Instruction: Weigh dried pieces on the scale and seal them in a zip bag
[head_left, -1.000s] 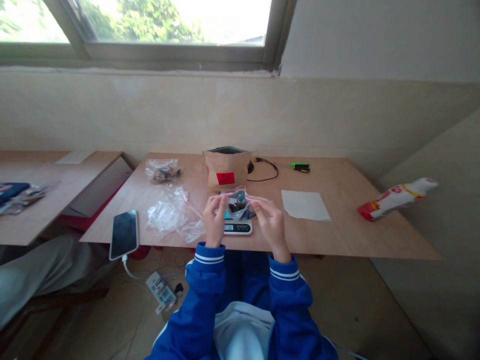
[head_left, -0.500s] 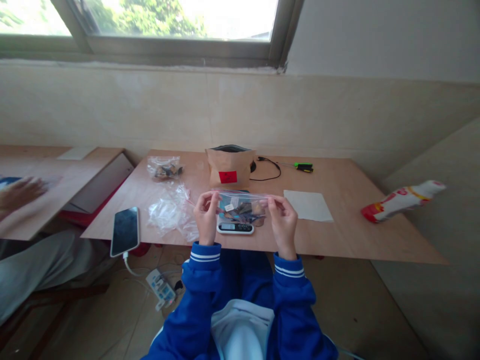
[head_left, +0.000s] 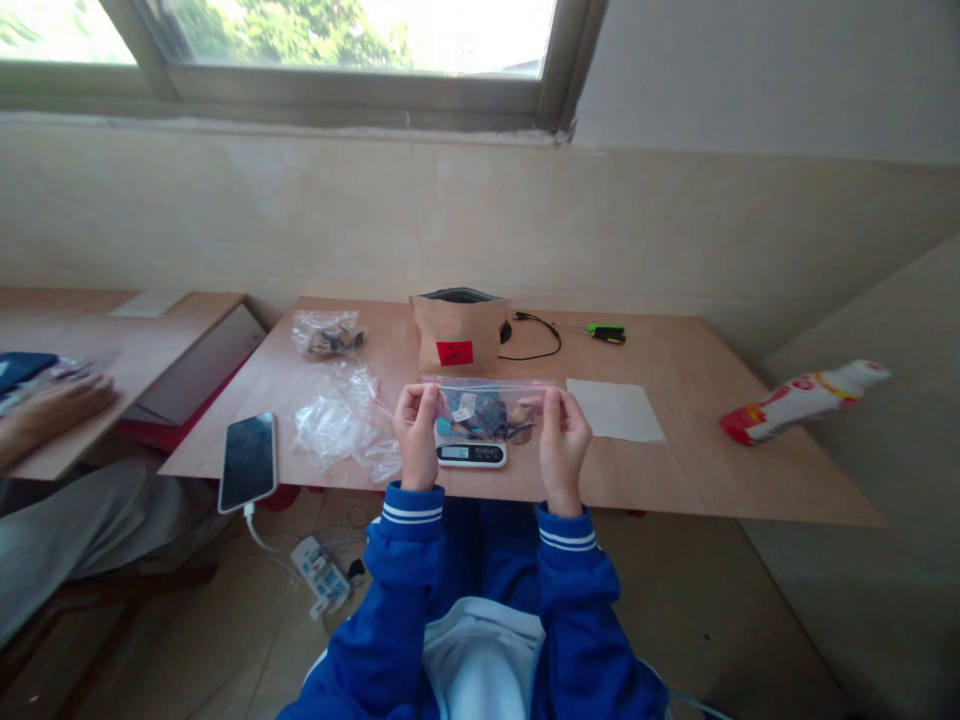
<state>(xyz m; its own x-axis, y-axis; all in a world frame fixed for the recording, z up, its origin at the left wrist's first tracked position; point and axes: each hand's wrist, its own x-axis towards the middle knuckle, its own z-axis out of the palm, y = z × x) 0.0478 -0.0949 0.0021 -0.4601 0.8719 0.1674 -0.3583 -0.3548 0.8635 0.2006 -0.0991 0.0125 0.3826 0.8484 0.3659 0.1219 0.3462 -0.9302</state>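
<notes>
At a plywood counter (head_left: 675, 470) — the left grip (head_left: 417, 435) and right grip (head_left: 564, 450) each pinch one end of a clear zip bag (head_left: 487, 412), its long axis crosswise between them, just above a digital scale (head_left: 471, 454).

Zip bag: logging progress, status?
Left hand, right hand pinching zip bag ends. Dark pieces inside, over digital scale. Crumpled clear plastic beside left hand.
</notes>
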